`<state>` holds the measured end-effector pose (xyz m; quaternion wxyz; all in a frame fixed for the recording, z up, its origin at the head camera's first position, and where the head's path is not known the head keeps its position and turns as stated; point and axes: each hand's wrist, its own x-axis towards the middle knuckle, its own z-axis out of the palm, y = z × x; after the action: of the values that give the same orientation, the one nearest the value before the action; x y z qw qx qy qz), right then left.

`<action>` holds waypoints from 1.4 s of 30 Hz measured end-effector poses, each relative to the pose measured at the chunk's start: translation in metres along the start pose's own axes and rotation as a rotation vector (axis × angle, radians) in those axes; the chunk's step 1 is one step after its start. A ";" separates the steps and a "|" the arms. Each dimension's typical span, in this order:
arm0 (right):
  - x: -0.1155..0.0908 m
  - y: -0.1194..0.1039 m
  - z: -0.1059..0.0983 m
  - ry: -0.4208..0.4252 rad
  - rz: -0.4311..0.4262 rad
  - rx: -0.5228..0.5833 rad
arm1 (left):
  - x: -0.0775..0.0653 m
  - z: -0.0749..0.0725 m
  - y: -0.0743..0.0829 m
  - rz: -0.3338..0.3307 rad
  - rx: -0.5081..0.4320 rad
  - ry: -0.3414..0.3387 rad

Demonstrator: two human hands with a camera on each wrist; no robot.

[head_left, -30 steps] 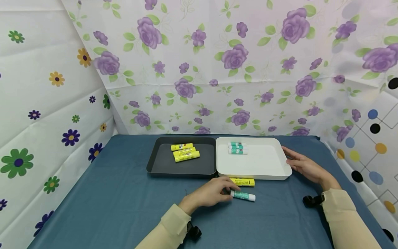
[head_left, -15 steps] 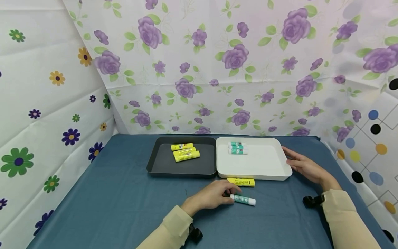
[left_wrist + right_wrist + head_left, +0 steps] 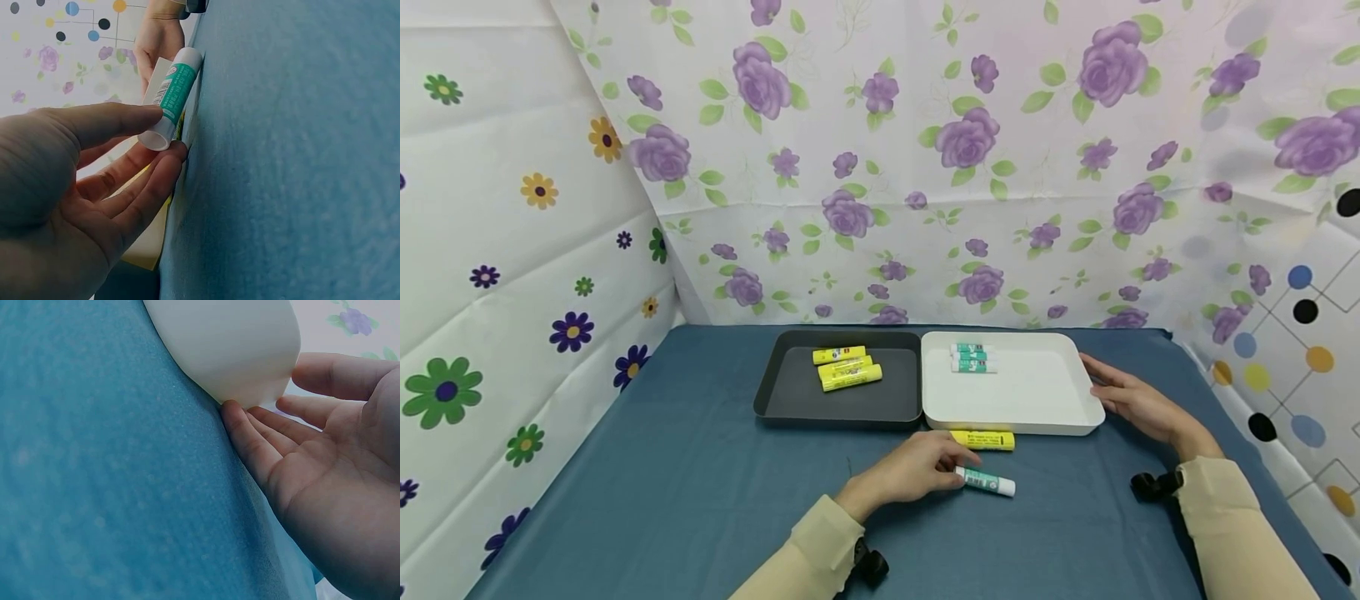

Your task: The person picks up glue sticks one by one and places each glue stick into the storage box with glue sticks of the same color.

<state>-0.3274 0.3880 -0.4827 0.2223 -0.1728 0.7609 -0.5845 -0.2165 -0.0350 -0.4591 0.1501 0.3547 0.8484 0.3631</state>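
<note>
My left hand pinches one end of a green-and-white glue stick just in front of the white tray. In the left wrist view, the thumb lies on the glue stick near its lower end, with the fingers behind and below. Behind it a yellow glue stick lies along the tray's front edge, partly hidden by the hand. My right hand rests its fairly straight fingers against the tray's right end; in the right wrist view, fingertips touch the white wall.
A dark grey tray stands left of the white one, edges touching, with three yellow glue sticks inside. Three green-and-white glue sticks lie at the back of the white tray. Blue cloth covers the table; patterned sheets hang behind.
Over the last second, the left hand and its green-and-white glue stick have shifted slightly toward the front. They barely move in the last half second. The right hand and both trays stay put.
</note>
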 end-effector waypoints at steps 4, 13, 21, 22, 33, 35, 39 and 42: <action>0.000 0.000 0.000 0.001 -0.003 -0.001 | 0.000 0.000 -0.001 0.002 -0.016 0.008; 0.000 0.001 -0.001 -0.004 0.002 0.004 | 0.000 0.000 -0.002 -0.028 -0.107 -0.025; 0.001 0.000 -0.001 0.001 0.007 0.008 | 0.000 -0.002 -0.003 -0.023 -0.106 -0.038; 0.000 0.000 -0.001 0.001 0.009 0.008 | 0.000 -0.002 -0.003 -0.024 -0.108 -0.037; 0.000 0.000 0.000 0.004 0.003 0.014 | -0.002 -0.005 -0.002 -0.008 -0.175 0.046; 0.001 0.001 0.000 0.001 0.003 0.015 | -0.002 -0.006 -0.001 -0.003 -0.189 0.062; 0.001 0.001 0.000 -0.001 0.007 0.015 | -0.003 -0.008 -0.001 0.003 -0.204 0.086; 0.001 0.001 -0.001 0.000 0.010 0.014 | -0.004 -0.010 -0.001 0.004 -0.204 0.100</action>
<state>-0.3284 0.3881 -0.4833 0.2264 -0.1674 0.7577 -0.5887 -0.2197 -0.0432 -0.4528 0.1419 0.3209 0.8128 0.4650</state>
